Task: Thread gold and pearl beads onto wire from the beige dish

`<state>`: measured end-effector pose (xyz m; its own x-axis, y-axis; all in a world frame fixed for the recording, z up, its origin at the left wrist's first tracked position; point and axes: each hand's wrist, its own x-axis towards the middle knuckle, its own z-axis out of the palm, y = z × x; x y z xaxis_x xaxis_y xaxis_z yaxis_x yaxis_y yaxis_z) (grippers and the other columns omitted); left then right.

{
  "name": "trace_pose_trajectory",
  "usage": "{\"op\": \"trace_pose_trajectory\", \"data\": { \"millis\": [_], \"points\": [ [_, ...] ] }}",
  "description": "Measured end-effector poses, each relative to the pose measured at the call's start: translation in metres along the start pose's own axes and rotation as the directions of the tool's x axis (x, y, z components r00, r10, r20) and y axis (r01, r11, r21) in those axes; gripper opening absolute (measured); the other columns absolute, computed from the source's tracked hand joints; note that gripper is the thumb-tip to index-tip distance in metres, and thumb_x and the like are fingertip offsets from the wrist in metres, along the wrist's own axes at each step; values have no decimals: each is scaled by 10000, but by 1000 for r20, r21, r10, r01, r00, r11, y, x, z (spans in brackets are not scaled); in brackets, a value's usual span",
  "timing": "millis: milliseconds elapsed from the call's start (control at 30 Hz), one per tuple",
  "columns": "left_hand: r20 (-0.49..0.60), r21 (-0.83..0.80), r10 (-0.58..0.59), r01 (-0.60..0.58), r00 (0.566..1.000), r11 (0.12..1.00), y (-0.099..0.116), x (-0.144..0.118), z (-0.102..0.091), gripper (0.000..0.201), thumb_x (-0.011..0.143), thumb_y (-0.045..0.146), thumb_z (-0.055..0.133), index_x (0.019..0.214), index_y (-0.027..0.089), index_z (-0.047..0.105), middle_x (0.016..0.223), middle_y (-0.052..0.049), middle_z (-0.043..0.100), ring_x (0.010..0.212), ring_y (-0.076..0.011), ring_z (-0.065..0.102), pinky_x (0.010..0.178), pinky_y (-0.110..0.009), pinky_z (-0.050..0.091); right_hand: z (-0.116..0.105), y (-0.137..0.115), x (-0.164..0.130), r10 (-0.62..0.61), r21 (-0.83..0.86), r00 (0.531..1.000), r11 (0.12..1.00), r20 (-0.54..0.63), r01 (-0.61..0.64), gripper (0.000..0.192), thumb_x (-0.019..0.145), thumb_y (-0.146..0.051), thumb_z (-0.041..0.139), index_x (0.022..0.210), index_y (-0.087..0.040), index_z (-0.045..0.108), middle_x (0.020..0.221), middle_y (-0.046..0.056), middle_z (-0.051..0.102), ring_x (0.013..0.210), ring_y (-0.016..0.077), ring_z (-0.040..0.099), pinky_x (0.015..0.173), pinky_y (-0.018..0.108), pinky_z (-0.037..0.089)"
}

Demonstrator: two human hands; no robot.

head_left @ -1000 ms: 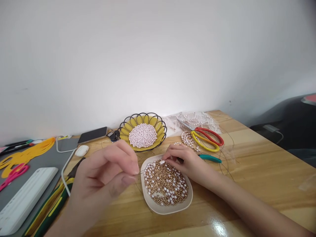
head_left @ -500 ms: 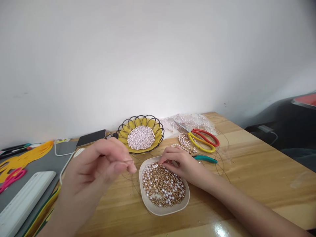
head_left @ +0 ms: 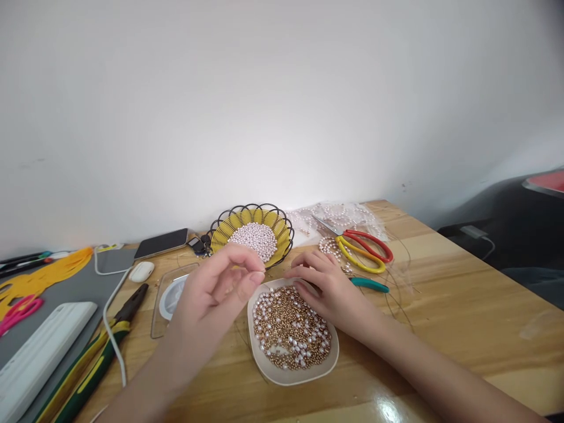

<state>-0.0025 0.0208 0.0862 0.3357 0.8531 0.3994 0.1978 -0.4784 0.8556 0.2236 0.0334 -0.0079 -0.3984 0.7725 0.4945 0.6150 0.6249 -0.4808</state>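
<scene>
dish [head_left: 268, 367]: shallow white, rounded-square, heaped with glossy gold and pearl beads [head_left: 288, 329], on wooden desk [head_left: 462, 317] | left hand [head_left: 215, 294]: raised beside dish's left rim, fingers [head_left: 254, 278] pinched shut, held item too small to tell | right hand [head_left: 328, 288]: over dish's far-right rim, fingers curled down onto beads | wire basket [head_left: 282, 226] of round pearls behind dish

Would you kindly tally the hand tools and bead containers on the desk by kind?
Scissors: 2, the red-and-yellow pair and the pink pair
Pliers: 2, the green-and-yellow pair and the teal-handled pair
Bead containers: 2, the white plate under the hands and the yellow wire basket
Total: 6
</scene>
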Motion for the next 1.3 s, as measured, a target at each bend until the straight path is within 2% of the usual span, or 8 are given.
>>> {"op": "trace_pose_trajectory", "data": {
  "millis": [233,400,633,800,900,1000,1100,1300],
  "points": [
    [66,22,6,-8,998,1000,-3,0,10,122,923,147,638,845,236,664,840,28,628,805,-118,592,750,-197,495,5,-28,-1,-82,420,992,907,92,36,179,951,-237,673,1129,-235,685,1063,36,730,1039,235,632,949,418,431],
    [73,-50,-29,33,997,998,-1,-3,13,118,929,152,651,855,241,672,791,34,646,752,-117,591,705,-192,492,15,-31,-3,-79,417,996,907,47,52,123,992,-173,629,943,-237,722,922,3,767,899,208,658,850,403,385],
    [-34,-277,-18,8,999,961,-28,-8,-3,68,970,246,677,904,260,684,861,16,624,823,-126,584,765,-197,489,18,-19,-5,-77,279,990,959,117,41,107,948,-175,713,960,-254,785,1004,30,776,957,240,655,889,440,377],
    [-64,-166,-56,45,996,985,-46,-8,-9,123,953,283,692,859,206,673,862,-16,660,851,-158,628,789,-234,519,9,-10,-3,-32,290,993,957,111,-2,189,913,-197,741,1101,-216,742,1097,87,706,1046,262,628,923,440,457],
    [-135,-88,-97,86,986,992,-51,-9,-7,127,930,273,698,844,191,655,841,-15,671,806,-157,635,759,-242,530,-4,-9,2,27,361,989,929,144,-78,79,962,-174,642,959,-188,719,939,59,686,885,201,648,792,346,512],
    [-193,-80,-134,120,972,990,-57,-12,-2,127,903,280,715,854,188,642,827,-9,662,759,-150,623,729,-241,531,-15,-11,10,-56,356,932,931,357,-81,105,939,-133,653,880,-196,713,840,18,679,771,163,643,676,287,496],
    [-116,-115,-188,174,975,978,-64,-18,4,158,910,305,702,846,180,630,799,-13,644,711,-149,606,684,-243,525,-19,-13,17,-209,306,830,951,517,49,135,884,-89,722,836,-215,729,809,-2,687,824,175,656,765,314,501],
    [63,-93,-215,220,975,971,-78,-37,16,202,995,337,604,859,188,615,733,5,571,649,-143,533,588,-218,439,-7,-13,9,-288,274,806,948,518,163,147,830,-178,839,899,-205,712,891,-3,718,860,183,663,890,373,476]
  ]
}}
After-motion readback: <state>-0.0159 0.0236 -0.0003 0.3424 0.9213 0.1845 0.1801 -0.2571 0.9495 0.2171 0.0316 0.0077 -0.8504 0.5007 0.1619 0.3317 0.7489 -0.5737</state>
